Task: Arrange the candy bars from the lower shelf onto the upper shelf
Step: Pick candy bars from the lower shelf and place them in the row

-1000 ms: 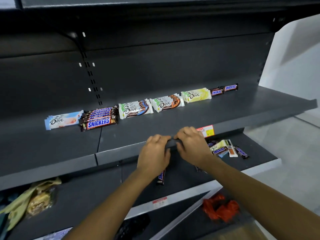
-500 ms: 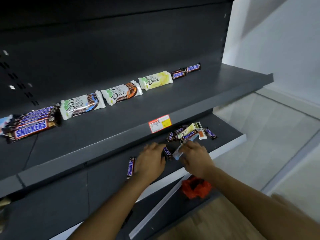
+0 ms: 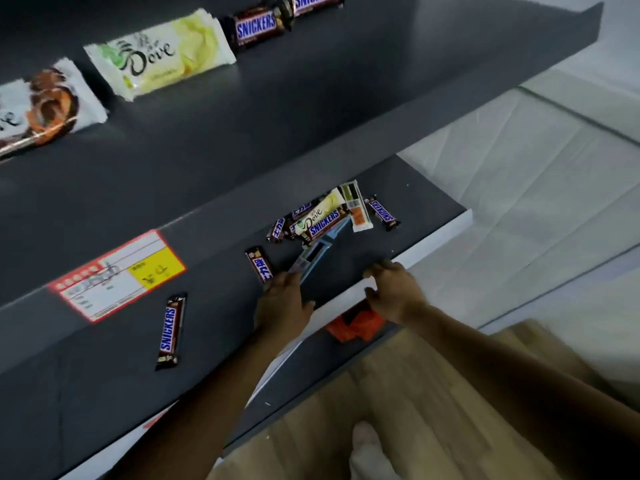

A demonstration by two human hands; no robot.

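Note:
On the lower shelf lies a pile of candy bars, Snickers and a Dove among them. Loose Snickers bars lie at the left, in the middle and at the right. My left hand holds the near end of a pale blue bar that reaches into the pile. Fingers loosely curled and holding nothing, my right hand rests at the shelf's white front edge. The upper shelf carries a yellow Dove bar, an orange Dove bar and Snickers bars.
A red and yellow price tag sticks to the upper shelf's front lip. Something orange-red lies under the lower shelf. A wooden floor and my foot are below, with pale floor to the right.
Both hands dropped from the upper shelf's lip to the lower shelf. The view moved down and closer. The pale blue bar passed from my right hand's reach to my left hand.

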